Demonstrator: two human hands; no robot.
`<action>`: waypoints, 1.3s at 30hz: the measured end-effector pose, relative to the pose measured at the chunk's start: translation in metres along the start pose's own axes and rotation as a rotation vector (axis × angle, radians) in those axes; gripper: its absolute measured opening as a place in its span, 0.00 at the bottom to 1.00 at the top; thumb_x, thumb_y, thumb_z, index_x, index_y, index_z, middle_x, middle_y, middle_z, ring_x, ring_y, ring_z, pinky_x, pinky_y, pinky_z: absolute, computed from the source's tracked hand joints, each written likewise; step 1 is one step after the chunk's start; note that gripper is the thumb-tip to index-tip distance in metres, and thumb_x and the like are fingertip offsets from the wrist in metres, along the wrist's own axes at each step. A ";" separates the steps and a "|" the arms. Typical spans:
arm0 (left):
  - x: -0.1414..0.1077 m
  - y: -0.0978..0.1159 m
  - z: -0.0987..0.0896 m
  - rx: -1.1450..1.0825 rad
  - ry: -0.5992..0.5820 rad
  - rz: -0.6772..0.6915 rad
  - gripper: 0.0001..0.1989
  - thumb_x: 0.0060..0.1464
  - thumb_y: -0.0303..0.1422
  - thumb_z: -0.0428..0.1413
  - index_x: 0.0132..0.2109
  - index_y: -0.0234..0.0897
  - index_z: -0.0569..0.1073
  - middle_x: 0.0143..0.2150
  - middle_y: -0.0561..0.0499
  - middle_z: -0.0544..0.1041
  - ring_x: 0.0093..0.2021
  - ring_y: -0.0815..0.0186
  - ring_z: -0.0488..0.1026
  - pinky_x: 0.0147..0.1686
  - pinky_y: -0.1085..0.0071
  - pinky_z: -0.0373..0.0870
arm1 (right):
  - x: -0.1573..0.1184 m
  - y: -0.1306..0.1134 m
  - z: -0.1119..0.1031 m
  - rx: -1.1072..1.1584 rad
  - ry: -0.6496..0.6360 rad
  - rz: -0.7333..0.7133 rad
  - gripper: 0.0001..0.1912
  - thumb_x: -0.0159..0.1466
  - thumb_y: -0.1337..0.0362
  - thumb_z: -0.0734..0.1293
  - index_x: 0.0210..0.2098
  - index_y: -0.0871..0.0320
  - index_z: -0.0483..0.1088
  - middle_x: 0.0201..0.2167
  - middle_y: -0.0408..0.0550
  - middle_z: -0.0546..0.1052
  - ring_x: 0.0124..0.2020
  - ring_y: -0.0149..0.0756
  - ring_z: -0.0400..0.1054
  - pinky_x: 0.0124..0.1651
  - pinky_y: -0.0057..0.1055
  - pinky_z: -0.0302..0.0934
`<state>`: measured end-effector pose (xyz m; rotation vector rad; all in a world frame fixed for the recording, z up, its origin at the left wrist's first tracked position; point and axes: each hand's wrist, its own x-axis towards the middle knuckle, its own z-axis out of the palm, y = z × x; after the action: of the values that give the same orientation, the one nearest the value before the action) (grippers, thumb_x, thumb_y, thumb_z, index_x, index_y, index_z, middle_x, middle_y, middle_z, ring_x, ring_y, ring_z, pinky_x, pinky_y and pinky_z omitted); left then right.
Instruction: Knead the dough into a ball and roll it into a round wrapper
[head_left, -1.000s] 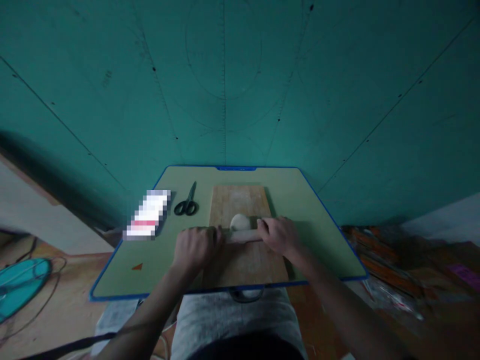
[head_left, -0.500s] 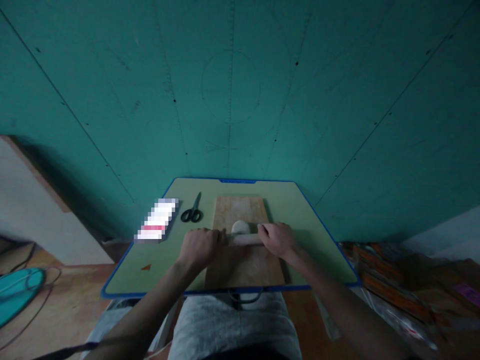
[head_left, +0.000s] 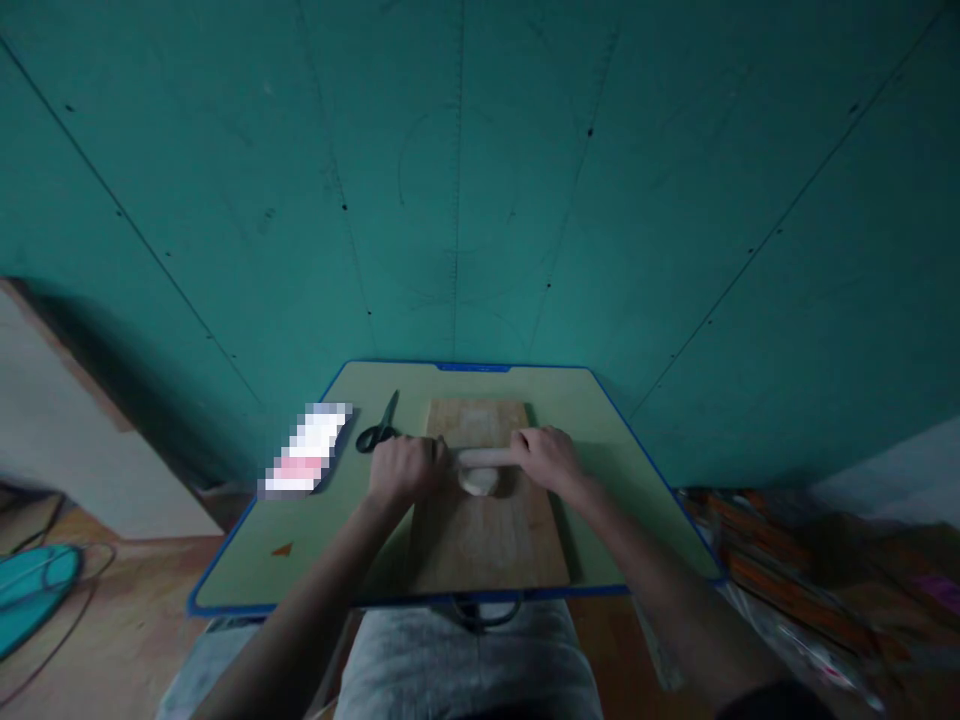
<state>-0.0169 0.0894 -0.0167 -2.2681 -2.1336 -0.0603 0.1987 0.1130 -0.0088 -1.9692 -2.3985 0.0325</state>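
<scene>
Both my hands are closed round the ends of a pale rolling pin (head_left: pixel 484 457), held crosswise over a wooden board (head_left: pixel 491 550). My left hand (head_left: pixel 407 466) grips its left end, and my right hand (head_left: pixel 547 456) its right end. A small whitish piece of what looks like dough (head_left: pixel 478 482) lies on the board, with the pin across its far part. Just beyond my left hand are dark-handled scissors (head_left: pixel 381 430), partly covered by that hand.
The board rests on a small pale-green table (head_left: pixel 622 520) with a blue rim, against a green wall (head_left: pixel 480 200). A blurred-out flat item (head_left: pixel 307 450) lies at the table's left, with a small orange triangle (head_left: pixel 283 550) nearer me. Clutter (head_left: pixel 810 570) fills the floor at right.
Both hands and the rolling pin have moved away from me, toward the far side of the board. The pale piece now shows on the near side of the pin instead of the far side.
</scene>
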 end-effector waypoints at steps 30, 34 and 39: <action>0.018 -0.002 -0.017 -0.054 0.002 -0.107 0.32 0.64 0.43 0.36 0.39 0.34 0.83 0.40 0.35 0.83 0.40 0.50 0.81 0.35 0.63 0.70 | 0.018 0.006 -0.026 -0.017 0.037 -0.063 0.27 0.72 0.54 0.52 0.40 0.56 0.81 0.39 0.55 0.83 0.39 0.43 0.77 0.41 0.34 0.62; 0.019 0.000 0.001 -0.018 -0.049 -0.101 0.30 0.64 0.40 0.38 0.38 0.32 0.83 0.38 0.34 0.82 0.41 0.49 0.80 0.35 0.63 0.70 | 0.021 0.000 0.001 -0.016 0.002 0.003 0.26 0.72 0.57 0.53 0.39 0.58 0.81 0.40 0.57 0.83 0.41 0.43 0.77 0.42 0.33 0.63; 0.019 -0.001 0.013 0.025 -0.007 -0.092 0.32 0.64 0.41 0.36 0.37 0.29 0.82 0.36 0.32 0.81 0.41 0.47 0.80 0.35 0.61 0.69 | 0.017 -0.002 0.027 -0.009 0.053 0.087 0.25 0.72 0.59 0.52 0.40 0.59 0.80 0.40 0.58 0.82 0.41 0.44 0.77 0.43 0.34 0.63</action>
<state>-0.0162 0.1086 -0.0292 -2.1585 -2.2284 -0.0276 0.1924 0.1291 -0.0352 -2.0501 -2.2838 -0.0270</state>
